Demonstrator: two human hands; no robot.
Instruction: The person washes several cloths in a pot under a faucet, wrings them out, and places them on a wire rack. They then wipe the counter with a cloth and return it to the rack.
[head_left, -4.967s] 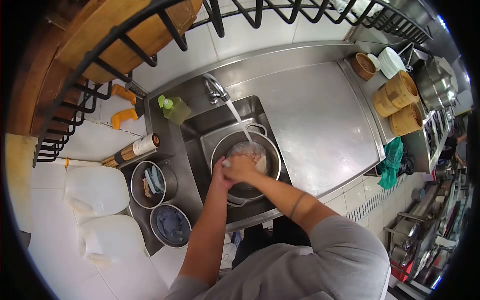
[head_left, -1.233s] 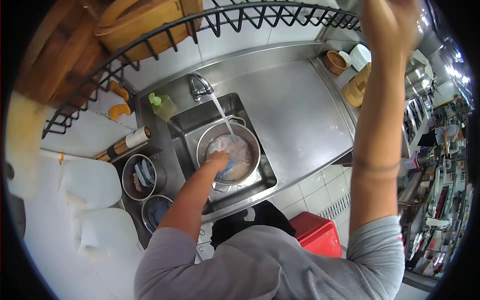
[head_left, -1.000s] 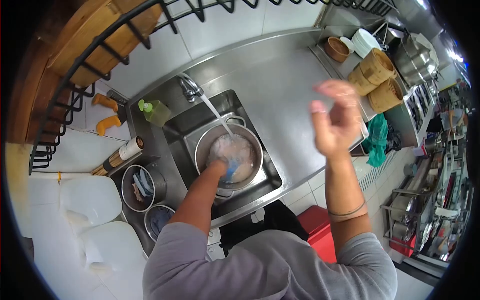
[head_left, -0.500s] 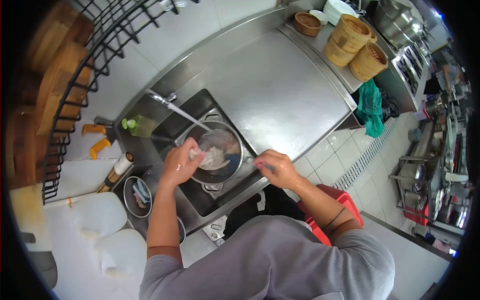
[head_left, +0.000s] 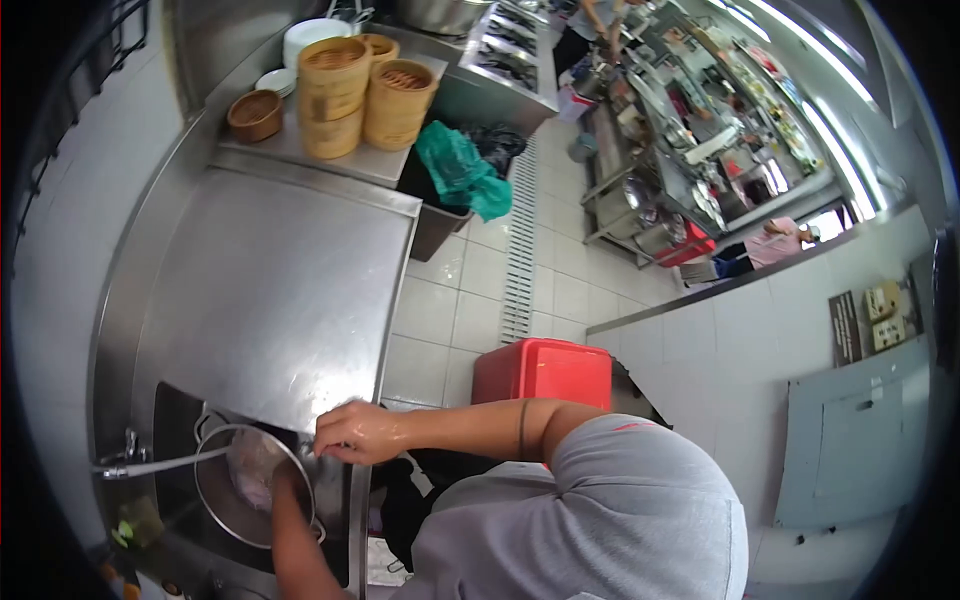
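A round metal pot (head_left: 204, 497) with handles sits in the sink (head_left: 175, 405), under the tap (head_left: 125, 455). A whitish stream crosses from the tap to the pot. Inside lies a pale, wet, crumpled mass (head_left: 252, 462) whose kind I cannot make out. My left hand (head_left: 286, 484) reaches down into the pot beside this mass, its fingers hidden. My right hand (head_left: 358, 432) is at the sink's near edge, right of the pot, with its fingers curled together. Whatever may be between those fingers is too small to tell.
A steel counter (head_left: 270, 290) adjoins the sink, with bamboo steamers (head_left: 335, 95) beyond it. A green plastic bag (head_left: 462, 170) hangs over a dark bin. A red box (head_left: 565, 372) stands on the floor to my right. Farther off is a person in pink (head_left: 772, 246).
The view has swung to the right. My left hand, earlier holding pale wet material at the pot's top, has gone down into the pot. My right hand stays beside the pot, fingers curled.
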